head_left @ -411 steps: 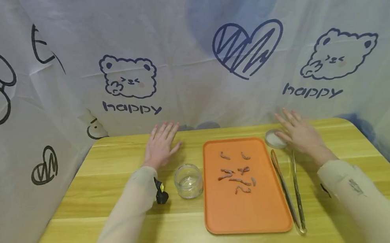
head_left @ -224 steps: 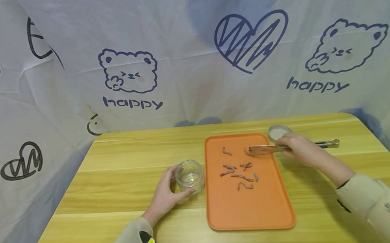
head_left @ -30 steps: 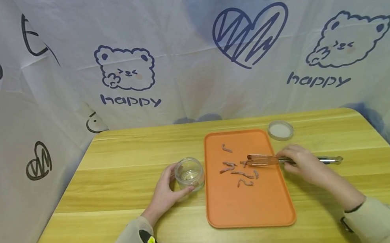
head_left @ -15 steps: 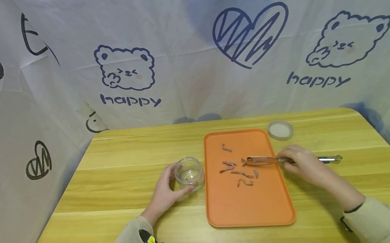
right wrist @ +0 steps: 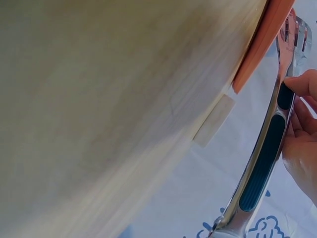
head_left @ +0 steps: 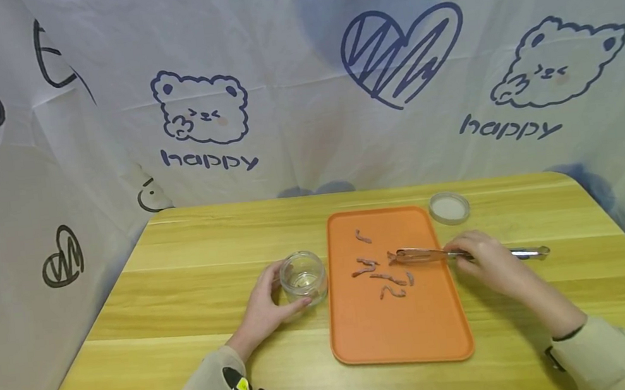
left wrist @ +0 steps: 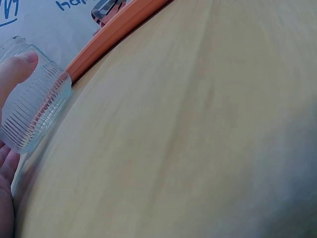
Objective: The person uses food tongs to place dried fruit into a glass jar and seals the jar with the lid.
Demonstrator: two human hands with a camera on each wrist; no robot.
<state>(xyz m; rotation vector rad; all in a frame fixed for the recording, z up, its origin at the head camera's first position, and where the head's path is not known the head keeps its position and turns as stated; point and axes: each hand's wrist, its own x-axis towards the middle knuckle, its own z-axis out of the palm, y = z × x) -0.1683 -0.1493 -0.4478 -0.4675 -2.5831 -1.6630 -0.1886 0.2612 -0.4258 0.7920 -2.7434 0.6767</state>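
Observation:
My left hand (head_left: 267, 304) grips a clear glass jar (head_left: 303, 278), thumb on the near side, standing left of the orange tray (head_left: 399, 338). The left wrist view shows the jar's ribbed wall (left wrist: 37, 104) under the thumb. My right hand (head_left: 485, 259) holds metal tongs (head_left: 422, 255) sideways over the tray, thumb on a dark grip pad in the right wrist view. The tong tips meet a small worm-like piece (head_left: 391, 258), partly hidden by them. Several more brownish worm-like pieces (head_left: 388, 280) lie on the tray, with a lone one (head_left: 363, 237) near its far end.
A round clear lid (head_left: 449, 207) lies on the table (head_left: 190, 335) beyond the tray's far right corner. A white printed cloth (head_left: 299, 126) hangs behind the table and on both sides.
Since the oldest frame, the hands have taken up jar and tongs, and the far right piece has left the tray. In the last second the tongs shifted slightly on the crossed pieces.

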